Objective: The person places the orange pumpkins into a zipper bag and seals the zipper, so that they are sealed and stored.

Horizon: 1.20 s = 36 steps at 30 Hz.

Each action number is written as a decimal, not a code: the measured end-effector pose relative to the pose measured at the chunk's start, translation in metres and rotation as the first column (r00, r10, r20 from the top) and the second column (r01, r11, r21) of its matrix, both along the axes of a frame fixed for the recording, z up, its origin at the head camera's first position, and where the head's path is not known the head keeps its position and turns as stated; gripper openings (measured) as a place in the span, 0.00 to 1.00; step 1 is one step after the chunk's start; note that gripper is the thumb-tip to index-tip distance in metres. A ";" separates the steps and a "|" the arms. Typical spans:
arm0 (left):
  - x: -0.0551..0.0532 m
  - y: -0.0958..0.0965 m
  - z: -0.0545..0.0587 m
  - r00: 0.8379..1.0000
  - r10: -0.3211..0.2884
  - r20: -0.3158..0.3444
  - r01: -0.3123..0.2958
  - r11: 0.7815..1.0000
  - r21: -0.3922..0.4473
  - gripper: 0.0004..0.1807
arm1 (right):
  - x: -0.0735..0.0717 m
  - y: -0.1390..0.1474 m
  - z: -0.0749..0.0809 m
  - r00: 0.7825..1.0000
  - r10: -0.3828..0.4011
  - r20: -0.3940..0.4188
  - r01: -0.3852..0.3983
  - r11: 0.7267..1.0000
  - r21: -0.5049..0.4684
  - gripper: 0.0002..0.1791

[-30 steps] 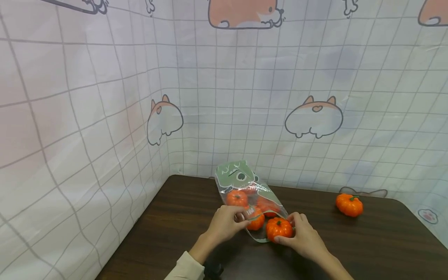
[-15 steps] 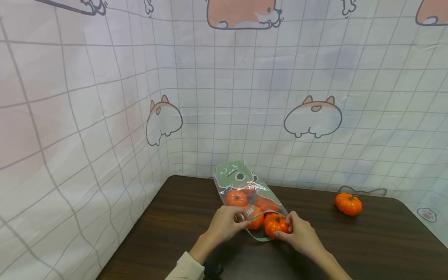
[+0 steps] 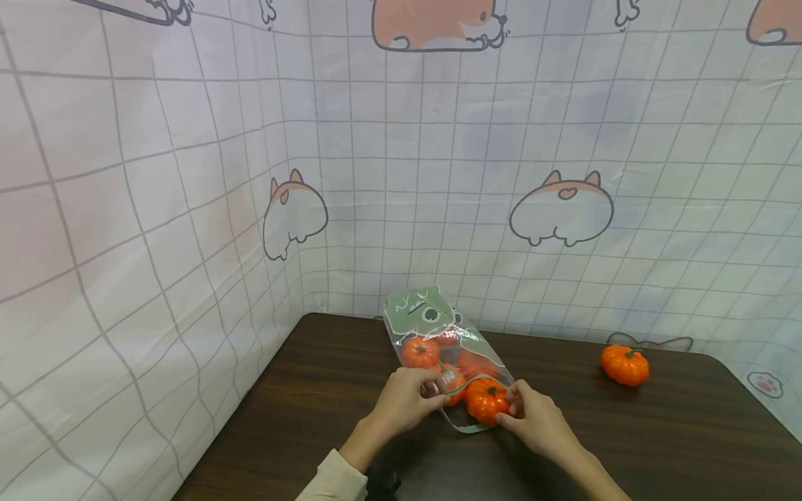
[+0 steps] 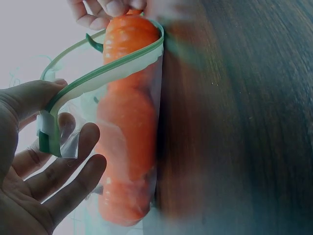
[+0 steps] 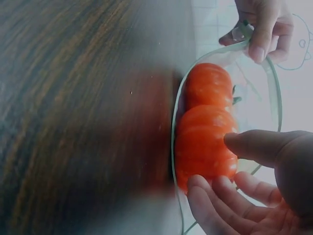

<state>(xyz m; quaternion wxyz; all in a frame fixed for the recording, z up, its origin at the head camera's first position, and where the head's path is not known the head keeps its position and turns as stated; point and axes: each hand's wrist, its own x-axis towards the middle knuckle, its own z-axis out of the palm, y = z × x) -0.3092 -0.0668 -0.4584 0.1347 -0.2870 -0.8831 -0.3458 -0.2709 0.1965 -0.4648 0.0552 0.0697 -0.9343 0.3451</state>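
A clear zip bag [image 3: 418,319] with a green cartoon print lies on the table, its mouth toward me. Several small orange pumpkins [image 3: 420,353] are inside. My left hand [image 3: 404,398] pinches a corner of the green-edged mouth between thumb and fingers, beside the zip's white end piece [image 4: 45,122] in the left wrist view. At the mouth, my right hand [image 3: 540,419] holds the nearest pumpkin [image 3: 487,401] by its right side. In the right wrist view, thumb and fingertips lie on that pumpkin [image 5: 205,142], which sits within the bag's rim against another pumpkin [image 5: 209,84].
Another orange pumpkin [image 3: 624,365] lies apart on the dark wooden table [image 3: 677,431], at the back right. A small black object [image 3: 382,481] shows by the left sleeve. A white gridded cloth [image 3: 438,223] with dog drawings hangs behind and to the left.
My right hand has moved a little left and away from me, pushing the nearest pumpkin farther into the bag's mouth. The left hand keeps its pinch on the bag's edge.
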 end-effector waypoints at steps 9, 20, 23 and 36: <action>0.000 -0.001 -0.001 1.000 -0.025 0.019 0.025 1.000 0.019 0.07 | 0.000 0.000 0.002 0.998 0.067 0.010 -0.067 0.997 -0.025 0.18; 0.000 0.000 -0.001 0.999 -0.040 0.001 0.040 0.999 0.030 0.09 | 0.005 -0.002 0.004 0.991 0.136 0.009 -0.136 0.990 -0.023 0.27; 0.000 0.000 -0.001 0.999 -0.048 0.006 0.048 0.998 0.033 0.08 | 0.006 -0.002 0.004 0.989 0.146 0.008 -0.146 0.989 -0.013 0.28; 0.000 -0.001 -0.002 0.997 -0.066 0.041 0.064 0.997 0.045 0.08 | 0.007 0.000 0.001 0.961 0.278 -0.001 -0.278 0.961 -0.008 0.34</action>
